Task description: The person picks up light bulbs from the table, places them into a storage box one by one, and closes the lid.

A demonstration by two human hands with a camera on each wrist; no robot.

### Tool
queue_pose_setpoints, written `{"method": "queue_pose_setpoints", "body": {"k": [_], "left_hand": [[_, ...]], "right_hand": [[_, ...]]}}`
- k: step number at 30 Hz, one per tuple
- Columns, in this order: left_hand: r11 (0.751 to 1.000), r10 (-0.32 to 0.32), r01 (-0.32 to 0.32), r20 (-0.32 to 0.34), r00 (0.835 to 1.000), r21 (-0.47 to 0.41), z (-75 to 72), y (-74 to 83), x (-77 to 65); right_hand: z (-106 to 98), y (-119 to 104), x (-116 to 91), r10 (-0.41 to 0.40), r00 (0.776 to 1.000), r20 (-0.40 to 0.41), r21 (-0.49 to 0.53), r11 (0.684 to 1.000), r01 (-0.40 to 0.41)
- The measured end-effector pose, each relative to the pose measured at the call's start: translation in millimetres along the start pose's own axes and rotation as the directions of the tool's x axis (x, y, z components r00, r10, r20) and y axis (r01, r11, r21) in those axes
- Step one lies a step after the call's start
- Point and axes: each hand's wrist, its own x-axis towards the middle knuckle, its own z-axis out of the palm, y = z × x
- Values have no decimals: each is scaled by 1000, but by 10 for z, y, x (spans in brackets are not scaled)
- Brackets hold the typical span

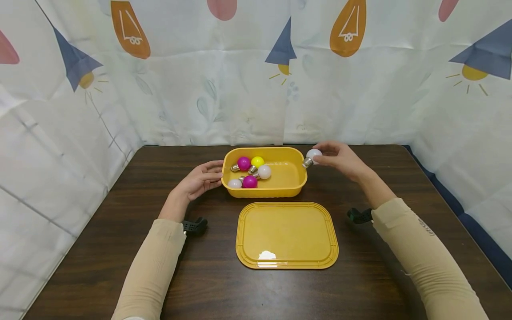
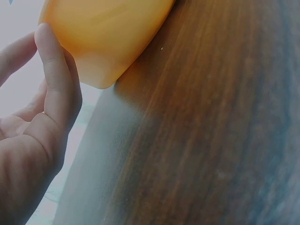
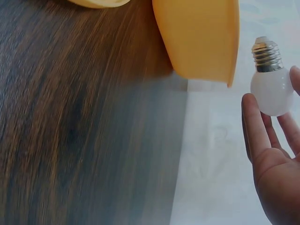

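A yellow tub (image 1: pixel 286 192) stands toward the back of the table, with several small light bulbs lying in its left half. Two magenta bulbs, a yellow bulb (image 1: pixel 258 162) and two white ones are among them. My left hand (image 1: pixel 202 180) rests against the tub's left end, its fingers fairly straight; the left wrist view has the thumb touching the tub wall (image 2: pixel 108 37). Just off the tub's right end, my right hand (image 1: pixel 340 161) pinches a white light bulb (image 3: pixel 272 91) by its globe. The bulb's metal screw base (image 1: pixel 307 162) points toward the tub, at the rim.
In front of the tub a flat yellow lid (image 1: pixel 286 235) lies on the dark wooden table (image 1: pixel 204 284). Behind the table hangs a white printed curtain (image 1: pixel 240 102), with another sheet on the left. Both wrists wear black straps (image 1: pixel 196 225).
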Motion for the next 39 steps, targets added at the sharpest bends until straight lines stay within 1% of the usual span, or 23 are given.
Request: {"method": "queue_pose_setpoints", "body": {"k": [8,11,19,34,39], "left_hand": [[1000,-5,5,-11,1000,-4,5,-4,-2],[1000,-2,2,-1,1000,5,7,3,-8],[1000,-9,10,-8,1000,13,18,21,-12],[1000,-12,12,-10,1000,11,22,15,-9],[1000,-10,11,-10,1000,15,20,11,-12]], "right_hand": [[74,-24,49,-17,999,32,19,1000,16],[96,-39,66,-22,999,45,16,1000,21],[171,-62,121,-29,998,63,31,999,27],[326,-49,211,-47,995,90,15,999,46],[377,-89,233,-45,994,102,0,999,46]]}}
